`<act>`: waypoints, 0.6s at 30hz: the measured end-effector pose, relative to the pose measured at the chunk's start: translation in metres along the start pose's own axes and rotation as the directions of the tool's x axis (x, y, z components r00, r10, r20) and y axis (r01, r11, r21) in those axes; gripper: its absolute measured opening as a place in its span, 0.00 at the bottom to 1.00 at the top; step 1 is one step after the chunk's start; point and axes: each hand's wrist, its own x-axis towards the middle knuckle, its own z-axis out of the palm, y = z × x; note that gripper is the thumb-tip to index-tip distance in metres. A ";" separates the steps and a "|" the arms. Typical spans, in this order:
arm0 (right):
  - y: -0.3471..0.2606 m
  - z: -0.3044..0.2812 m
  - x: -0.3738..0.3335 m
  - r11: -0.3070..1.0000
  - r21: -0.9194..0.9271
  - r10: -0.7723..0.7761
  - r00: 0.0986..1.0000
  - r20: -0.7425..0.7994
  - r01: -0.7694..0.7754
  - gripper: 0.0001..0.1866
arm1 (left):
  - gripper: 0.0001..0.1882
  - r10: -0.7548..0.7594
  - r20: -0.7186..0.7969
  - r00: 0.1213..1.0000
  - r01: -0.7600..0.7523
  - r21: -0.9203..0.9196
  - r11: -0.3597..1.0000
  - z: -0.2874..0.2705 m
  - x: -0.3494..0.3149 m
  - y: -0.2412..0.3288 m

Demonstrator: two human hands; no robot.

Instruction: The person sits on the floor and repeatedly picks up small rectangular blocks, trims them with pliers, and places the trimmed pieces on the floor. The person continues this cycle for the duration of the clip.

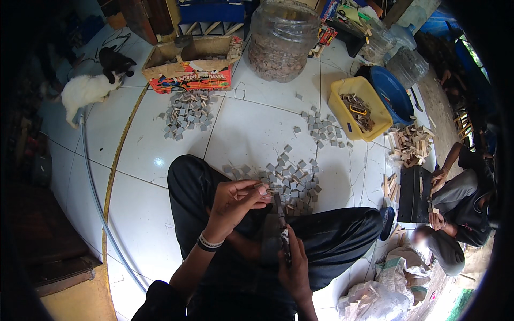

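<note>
Over my crossed legs, my left hand (pixel 235 206) is closed, pinching a small grey-topped wooden piece (pixel 264 191) between thumb and fingers. My right hand (pixel 295 267) wraps round the handle of a knife-like tool (pixel 281 219) with a narrow dark blade. The blade points away from me, and its tip is close beside the pinched piece; whether they touch I cannot tell. Just beyond my hands lies a loose heap of small grey square pieces (pixel 292 179) on the floor. Part of the heap is hidden behind my left hand.
More grey squares lie in a far-left pile (pixel 187 113) and a right-hand pile (pixel 325 128). Beyond stand a cardboard box (pixel 190 79), a clear plastic container (pixel 281 48), a yellow tub (pixel 348 115) and a blue basin (pixel 393 91). A hose (pixel 91 171), a cat (pixel 85 96) and another person (pixel 455 198) flank me.
</note>
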 end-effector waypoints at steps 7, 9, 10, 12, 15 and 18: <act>0.008 -0.002 -0.007 0.935 0.354 -0.022 0.990 0.143 -0.030 0.34 | 0.27 0.055 0.248 0.967 0.027 -0.317 0.948 0.000 0.004 -0.021; 0.007 -0.008 -0.009 0.780 0.568 0.076 0.940 0.332 -0.263 0.35 | 0.30 0.095 0.419 0.903 0.138 -0.491 0.860 -0.004 0.006 -0.033; 0.006 -0.010 -0.010 0.673 0.643 0.087 0.903 0.421 -0.365 0.36 | 0.27 0.091 0.457 0.885 0.169 -0.497 0.851 -0.008 0.008 -0.038; 0.003 -0.012 -0.011 0.573 0.703 0.065 0.879 0.473 -0.421 0.39 | 0.22 0.124 0.531 0.838 0.211 -0.527 0.823 -0.016 0.010 -0.047; 0.001 -0.013 -0.013 0.410 0.767 0.016 0.845 0.534 -0.493 0.41 | 0.19 0.139 0.562 0.815 0.244 -0.551 0.798 -0.020 0.013 -0.059; -0.001 -0.012 -0.015 0.317 0.796 0.008 0.841 0.541 -0.516 0.39 | 0.17 0.083 0.551 0.831 0.283 -0.546 0.789 -0.023 0.012 -0.061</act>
